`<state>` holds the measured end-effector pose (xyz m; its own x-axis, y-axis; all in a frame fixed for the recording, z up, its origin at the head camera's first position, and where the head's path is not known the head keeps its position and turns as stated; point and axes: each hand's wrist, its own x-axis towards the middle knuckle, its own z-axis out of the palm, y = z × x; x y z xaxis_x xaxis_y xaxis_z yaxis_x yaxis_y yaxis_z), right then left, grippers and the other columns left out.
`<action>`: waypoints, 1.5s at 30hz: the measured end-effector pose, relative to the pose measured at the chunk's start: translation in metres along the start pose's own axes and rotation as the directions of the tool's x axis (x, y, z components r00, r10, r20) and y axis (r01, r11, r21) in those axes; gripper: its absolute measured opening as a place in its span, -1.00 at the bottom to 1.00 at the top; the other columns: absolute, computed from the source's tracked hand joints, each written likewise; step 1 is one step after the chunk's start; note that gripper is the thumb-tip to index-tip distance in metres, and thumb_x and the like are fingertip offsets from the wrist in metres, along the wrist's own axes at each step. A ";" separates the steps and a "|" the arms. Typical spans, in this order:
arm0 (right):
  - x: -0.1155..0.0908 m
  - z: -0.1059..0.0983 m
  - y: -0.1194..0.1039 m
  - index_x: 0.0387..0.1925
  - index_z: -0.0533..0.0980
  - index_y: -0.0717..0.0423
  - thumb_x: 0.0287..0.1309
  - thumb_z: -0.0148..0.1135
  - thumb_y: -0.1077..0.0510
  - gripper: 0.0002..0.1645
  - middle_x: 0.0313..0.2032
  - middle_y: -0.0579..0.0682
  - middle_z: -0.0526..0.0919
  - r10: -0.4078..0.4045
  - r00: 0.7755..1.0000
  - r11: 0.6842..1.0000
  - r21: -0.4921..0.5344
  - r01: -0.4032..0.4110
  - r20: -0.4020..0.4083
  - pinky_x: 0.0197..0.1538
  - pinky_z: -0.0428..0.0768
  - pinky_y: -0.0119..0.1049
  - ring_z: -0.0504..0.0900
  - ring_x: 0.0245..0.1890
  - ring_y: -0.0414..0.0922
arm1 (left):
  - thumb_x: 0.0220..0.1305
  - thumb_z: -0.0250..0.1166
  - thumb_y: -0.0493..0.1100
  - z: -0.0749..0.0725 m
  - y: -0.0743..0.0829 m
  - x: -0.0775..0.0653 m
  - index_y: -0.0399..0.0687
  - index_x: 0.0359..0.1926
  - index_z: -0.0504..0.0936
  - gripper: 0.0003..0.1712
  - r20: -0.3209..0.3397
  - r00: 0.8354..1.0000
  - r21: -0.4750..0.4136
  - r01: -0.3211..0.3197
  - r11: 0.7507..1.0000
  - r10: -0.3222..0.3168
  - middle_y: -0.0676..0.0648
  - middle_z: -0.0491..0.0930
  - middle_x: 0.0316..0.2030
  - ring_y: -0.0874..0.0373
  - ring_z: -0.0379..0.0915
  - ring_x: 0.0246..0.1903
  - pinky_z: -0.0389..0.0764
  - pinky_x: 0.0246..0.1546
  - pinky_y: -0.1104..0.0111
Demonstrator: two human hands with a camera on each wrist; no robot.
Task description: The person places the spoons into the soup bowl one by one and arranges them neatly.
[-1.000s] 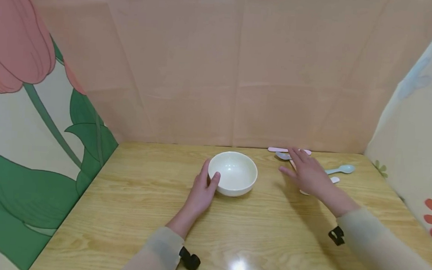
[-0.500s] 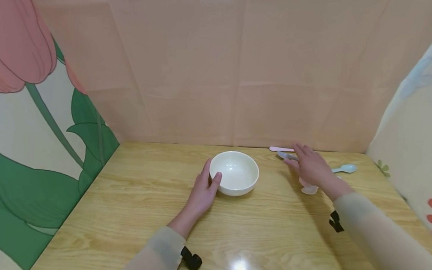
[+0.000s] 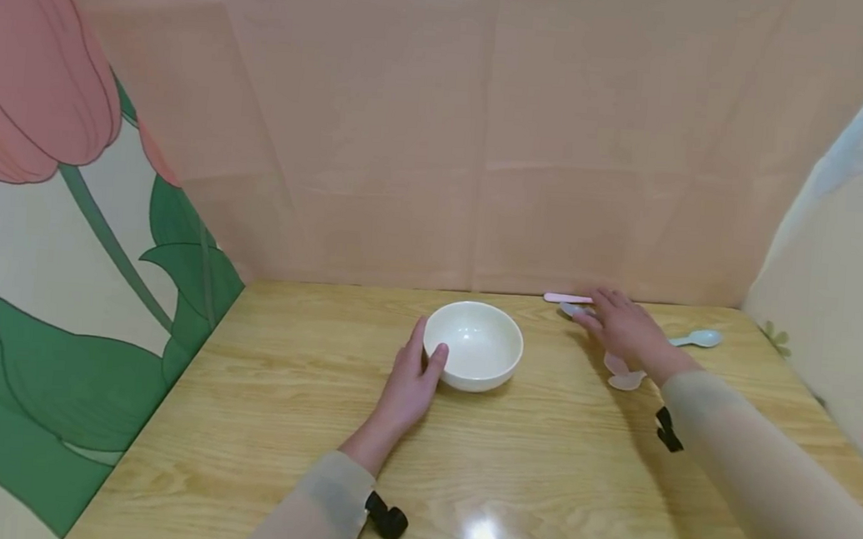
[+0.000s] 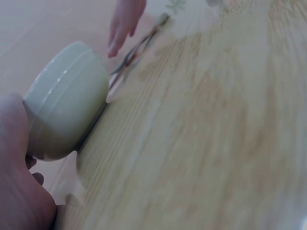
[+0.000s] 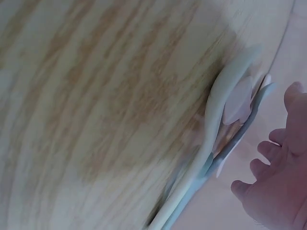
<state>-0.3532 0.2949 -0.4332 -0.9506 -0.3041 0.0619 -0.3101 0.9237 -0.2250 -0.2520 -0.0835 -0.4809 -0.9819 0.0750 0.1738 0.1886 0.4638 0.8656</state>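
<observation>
A white bowl (image 3: 474,339) stands on the wooden table near its back edge. My left hand (image 3: 404,389) grips it from the left, thumb over the rim and fingers round the outer wall. To the right, my right hand (image 3: 626,329) hovers over a loose pile of spoons, fingers loosely bent and holding nothing. From under it show a grey-blue spoon (image 3: 571,310), a pink handle (image 3: 566,298), pale pink spoon heads (image 3: 625,382) and a light blue spoon (image 3: 700,338). The right wrist view shows a whitish spoon (image 5: 211,110) crossing the pile, the fingers apart from it.
A plain pinkish cloth (image 3: 373,132) hangs right behind the table's back edge. Printed tulip cloth (image 3: 79,362) borders the left side, and a pale flowered cloth (image 3: 851,290) the right. A light reflection lies on the tabletop near the front.
My right hand has moved slightly back over the spoons, uncovering the pale pink spoon heads and covering part of the pink handle. My left hand keeps its grip on the bowl, which stays put.
</observation>
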 end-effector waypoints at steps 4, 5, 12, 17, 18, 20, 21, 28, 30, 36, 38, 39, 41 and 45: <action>0.006 0.003 0.003 0.51 0.10 0.30 0.54 -0.10 -0.22 -0.16 0.47 0.41 0.08 -0.015 1.000 1.000 -0.003 0.015 0.003 0.38 0.02 0.39 -0.01 0.45 0.41 | 0.52 -0.11 0.35 0.000 -0.001 0.001 0.40 0.61 -0.19 -0.20 0.000 1.000 -0.001 0.006 1.000 -0.006 0.10 -0.01 0.56 0.07 -0.08 0.51 0.07 0.46 0.02; 0.008 0.004 0.005 0.52 0.09 0.30 0.55 -0.12 -0.23 -0.16 0.47 0.41 0.07 -0.017 1.000 1.000 -0.005 0.017 0.010 0.38 0.02 0.39 -0.01 0.45 0.41 | 0.52 -0.11 0.35 0.000 -0.001 0.001 0.41 0.61 -0.19 -0.20 0.000 1.000 -0.002 0.006 1.000 -0.006 0.10 -0.01 0.56 0.08 -0.09 0.51 0.07 0.46 0.04; 0.014 0.011 0.013 0.55 0.00 0.33 0.55 -0.16 -0.26 -0.09 0.51 0.38 -0.02 -0.010 0.999 1.000 -0.016 0.011 0.043 0.40 0.00 0.37 -0.05 0.46 0.41 | 0.51 -0.11 0.36 0.000 -0.001 0.001 0.46 0.60 -0.19 -0.21 0.004 1.000 -0.004 0.012 1.000 -0.012 0.11 -0.01 0.56 0.08 -0.10 0.51 0.07 0.46 0.02; 0.017 0.018 0.018 0.55 -0.01 0.33 0.54 -0.14 -0.27 -0.08 0.52 0.36 -0.02 -0.022 1.000 1.000 -0.011 0.022 0.020 0.38 -0.02 0.40 -0.05 0.46 0.40 | 0.52 -0.10 0.34 0.001 -0.002 0.002 0.45 0.61 -0.19 -0.22 0.003 1.000 -0.006 0.010 1.000 -0.010 0.11 -0.02 0.56 0.08 -0.11 0.52 0.05 0.46 0.02; 0.018 0.019 0.018 0.54 0.01 0.34 0.54 -0.12 -0.25 -0.09 0.51 0.37 0.00 -0.027 1.000 1.000 -0.011 0.027 0.007 0.37 0.00 0.41 -0.03 0.46 0.40 | 0.52 -0.10 0.34 0.001 -0.002 0.002 0.46 0.61 -0.19 -0.22 0.005 1.000 -0.009 0.009 1.000 -0.009 0.11 -0.03 0.56 0.09 -0.11 0.52 0.05 0.46 0.03; 0.019 0.020 0.017 0.52 0.06 0.35 0.54 -0.08 -0.21 -0.12 0.49 0.38 0.06 -0.040 0.999 0.999 -0.010 0.040 -0.017 0.35 0.04 0.43 0.02 0.44 0.41 | 0.52 -0.11 0.35 0.001 -0.002 0.003 0.46 0.60 -0.19 -0.22 0.006 1.000 -0.012 0.006 1.000 -0.006 0.13 -0.03 0.57 0.12 -0.12 0.52 0.05 0.46 0.05; 0.020 0.021 0.017 0.51 0.09 0.35 0.54 -0.07 -0.20 -0.14 0.48 0.39 0.08 -0.048 0.999 0.999 -0.010 0.048 -0.025 0.34 0.06 0.44 0.04 0.43 0.41 | 0.52 -0.11 0.36 0.002 -0.002 0.003 0.46 0.60 -0.19 -0.22 0.007 1.000 -0.013 0.003 1.000 -0.003 0.13 -0.02 0.56 0.12 -0.12 0.51 0.05 0.46 0.05; 0.025 0.021 0.012 0.50 0.10 0.30 0.54 -0.11 -0.23 -0.17 0.46 0.38 0.11 -0.048 0.999 0.998 -0.029 0.049 0.014 0.31 0.08 0.47 0.03 0.44 0.40 | 0.51 -0.11 0.37 0.001 -0.002 0.002 0.43 0.61 -0.15 -0.21 0.001 1.000 -0.012 -0.017 1.000 0.017 0.11 0.02 0.55 0.10 -0.08 0.51 0.06 0.46 0.06; 0.026 0.022 0.012 0.52 0.07 0.29 0.54 -0.13 -0.26 -0.14 0.47 0.37 0.09 -0.038 0.999 0.999 -0.035 0.039 0.029 0.31 0.07 0.47 0.01 0.45 0.38 | 0.51 -0.12 0.37 0.001 -0.002 0.002 0.43 0.61 -0.16 -0.21 0.001 1.000 -0.009 -0.020 1.000 0.020 0.11 0.02 0.55 0.11 -0.08 0.51 0.07 0.46 0.06; 0.024 0.024 0.016 0.50 0.11 0.35 0.53 -0.15 -0.29 -0.10 0.45 0.39 0.11 -0.042 0.999 0.998 -0.037 0.043 0.012 0.29 0.05 0.51 0.03 0.43 0.39 | 0.52 -0.12 0.35 0.000 -0.001 0.002 0.42 0.61 -0.17 -0.22 0.004 1.000 -0.009 -0.027 1.000 0.027 0.09 0.01 0.56 0.08 -0.09 0.51 0.07 0.45 0.03; 0.019 0.024 0.013 0.48 0.14 0.35 0.52 -0.11 -0.28 -0.11 0.44 0.40 0.13 -0.046 0.999 0.998 -0.034 0.046 0.000 0.29 0.05 0.51 0.05 0.43 0.39 | 0.53 -0.12 0.34 0.000 -0.001 0.002 0.40 0.61 -0.17 -0.22 0.006 1.000 -0.012 -0.029 1.000 0.029 0.09 0.01 0.56 0.09 -0.09 0.51 0.07 0.46 0.05; 0.016 0.023 0.012 0.48 0.15 0.36 0.51 -0.09 -0.28 -0.11 0.44 0.40 0.14 -0.046 0.999 0.998 -0.032 0.046 -0.003 0.29 0.06 0.50 0.06 0.43 0.39 | 0.53 -0.12 0.33 -0.001 -0.001 0.002 0.39 0.61 -0.17 -0.22 0.006 0.999 -0.012 -0.031 0.999 0.031 0.08 0.01 0.56 0.08 -0.09 0.51 0.07 0.46 0.05; 0.010 0.022 0.009 0.48 0.15 0.36 0.51 -0.09 -0.29 -0.10 0.43 0.42 0.14 -0.050 0.999 0.998 -0.039 0.050 0.004 0.30 0.08 0.49 0.07 0.42 0.41 | 0.53 -0.12 0.34 -0.001 0.000 0.001 0.38 0.61 -0.17 -0.21 0.009 0.999 -0.013 -0.032 0.999 0.032 0.07 0.01 0.56 0.08 -0.09 0.51 0.07 0.46 0.05; 0.002 0.019 0.004 0.51 0.10 0.35 0.52 -0.15 -0.31 -0.08 0.44 0.47 0.08 -0.040 0.998 0.997 -0.060 0.043 0.047 0.30 0.08 0.48 0.04 0.42 0.42 | 0.53 -0.12 0.34 -0.002 0.001 0.001 0.38 0.61 -0.17 -0.21 0.010 0.999 -0.009 -0.031 0.999 0.031 0.07 0.02 0.56 0.05 -0.07 0.51 0.09 0.45 0.02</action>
<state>-0.3563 0.2940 -0.4529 -0.9360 -0.3512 0.0253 -0.3504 0.9222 -0.1636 -0.2527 -0.0849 -0.4793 -0.9757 0.0977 0.1960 0.2190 0.4530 0.8642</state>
